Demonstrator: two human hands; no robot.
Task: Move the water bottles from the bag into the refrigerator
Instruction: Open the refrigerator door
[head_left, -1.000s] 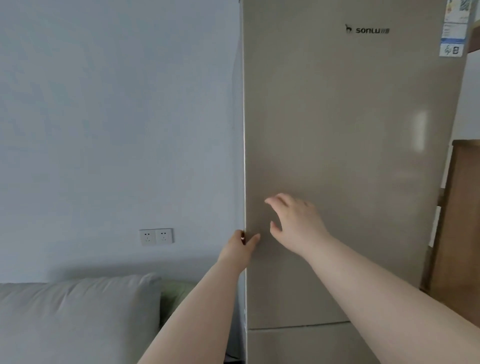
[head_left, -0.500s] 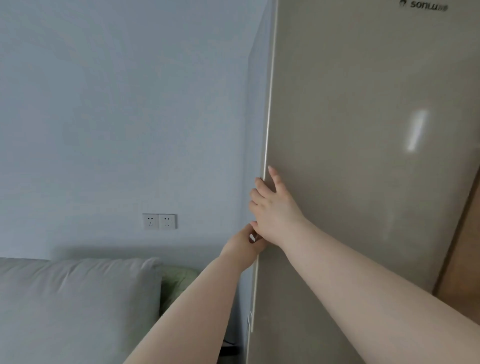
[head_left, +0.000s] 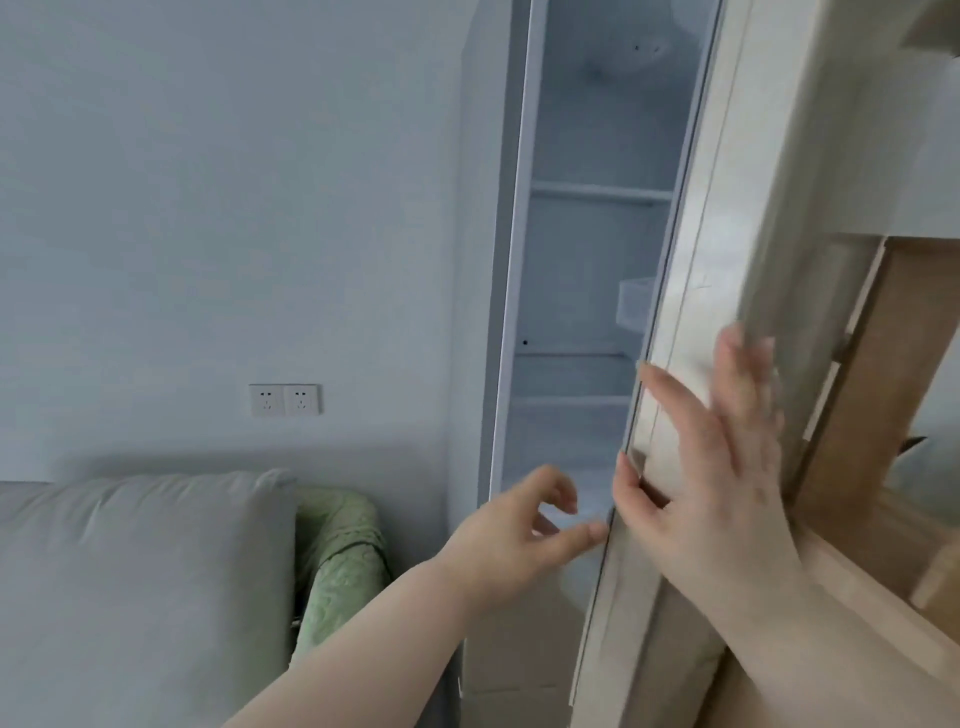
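The beige refrigerator door (head_left: 737, 218) stands partly swung out, and a tall slice of the white refrigerator interior (head_left: 587, 291) shows, with bare shelves and a door bin. My right hand (head_left: 711, 457) lies on the door's free edge, fingers straight against the outer face and thumb on the inner side. Just left of that edge my left hand (head_left: 524, 535) hovers in the gap, fingers loosely curled, holding nothing. No water bottles and no bag are in view.
A grey sofa cushion (head_left: 140, 582) fills the lower left, with a green patterned cushion (head_left: 337, 561) between it and the refrigerator. Two wall sockets (head_left: 284, 399) sit on the pale wall. Wooden furniture (head_left: 893, 415) stands close behind the door on the right.
The door has swung out from closed to partly open, exposing the shelves. My right hand moved with the door's edge; my left hand came off the edge.
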